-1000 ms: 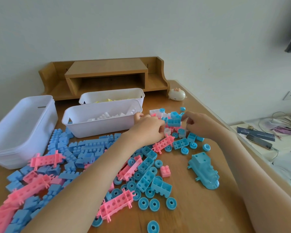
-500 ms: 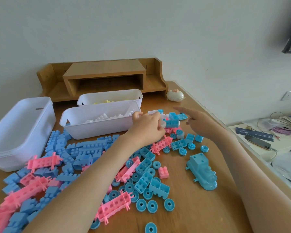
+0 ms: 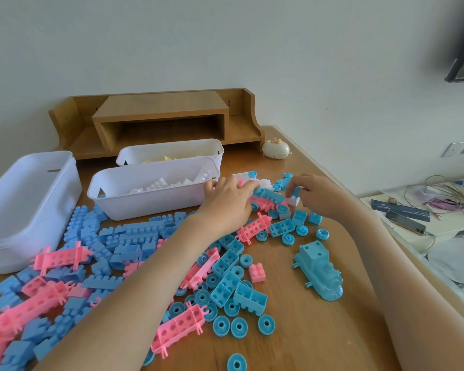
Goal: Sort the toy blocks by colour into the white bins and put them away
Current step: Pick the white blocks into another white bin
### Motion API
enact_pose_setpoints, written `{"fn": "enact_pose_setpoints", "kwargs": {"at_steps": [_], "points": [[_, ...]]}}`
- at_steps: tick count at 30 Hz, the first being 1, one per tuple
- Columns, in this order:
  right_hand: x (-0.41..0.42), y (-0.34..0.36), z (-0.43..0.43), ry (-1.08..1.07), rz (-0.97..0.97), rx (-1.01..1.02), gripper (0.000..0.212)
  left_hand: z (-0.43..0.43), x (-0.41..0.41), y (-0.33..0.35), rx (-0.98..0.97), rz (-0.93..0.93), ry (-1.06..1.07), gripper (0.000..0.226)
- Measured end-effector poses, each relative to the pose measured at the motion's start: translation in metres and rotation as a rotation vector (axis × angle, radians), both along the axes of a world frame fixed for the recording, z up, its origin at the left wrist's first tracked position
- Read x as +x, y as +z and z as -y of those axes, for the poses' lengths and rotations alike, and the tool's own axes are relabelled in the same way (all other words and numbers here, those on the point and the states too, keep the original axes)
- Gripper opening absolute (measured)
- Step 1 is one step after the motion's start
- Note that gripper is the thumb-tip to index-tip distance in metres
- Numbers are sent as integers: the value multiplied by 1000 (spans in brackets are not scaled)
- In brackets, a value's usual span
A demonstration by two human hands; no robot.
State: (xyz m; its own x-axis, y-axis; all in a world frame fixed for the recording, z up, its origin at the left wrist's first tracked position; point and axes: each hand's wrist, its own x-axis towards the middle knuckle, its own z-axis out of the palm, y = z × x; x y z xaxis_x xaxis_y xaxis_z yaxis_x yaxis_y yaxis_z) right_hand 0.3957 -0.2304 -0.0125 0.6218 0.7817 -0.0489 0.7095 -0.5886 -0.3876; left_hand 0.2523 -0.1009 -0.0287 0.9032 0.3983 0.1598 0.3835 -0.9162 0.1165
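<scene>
A white block (image 3: 293, 201) is pinched by the fingertips of the right hand (image 3: 315, 194), low over the desk (image 3: 319, 344). The left hand (image 3: 225, 202) is laid palm down on mixed pieces; whether anything is gripped cannot be told. Just left of it a white bin (image 3: 145, 202) is seen, and blue and pink blocks (image 3: 134, 236) are spread beneath its forearm.

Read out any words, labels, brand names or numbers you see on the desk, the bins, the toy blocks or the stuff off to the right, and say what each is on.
Too blurred to read: pale print along the dark blue flat strip on the side surface at right.
No text visible: the white plastic bins, the blue and pink toy blocks, the blue toy train.
No legible marking: the white wall socket plate.
</scene>
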Motion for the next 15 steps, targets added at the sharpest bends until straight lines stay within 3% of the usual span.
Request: {"fn": "enact_pose_setpoints", "kwargs": {"at_steps": [6,15], "points": [[-4,5,3,80,-55,9,42,4,-1,0,102,-63,-30,60],[-16,13,6,157,-95,17,37,5,-2,0,29,-23,-45,36]]}}
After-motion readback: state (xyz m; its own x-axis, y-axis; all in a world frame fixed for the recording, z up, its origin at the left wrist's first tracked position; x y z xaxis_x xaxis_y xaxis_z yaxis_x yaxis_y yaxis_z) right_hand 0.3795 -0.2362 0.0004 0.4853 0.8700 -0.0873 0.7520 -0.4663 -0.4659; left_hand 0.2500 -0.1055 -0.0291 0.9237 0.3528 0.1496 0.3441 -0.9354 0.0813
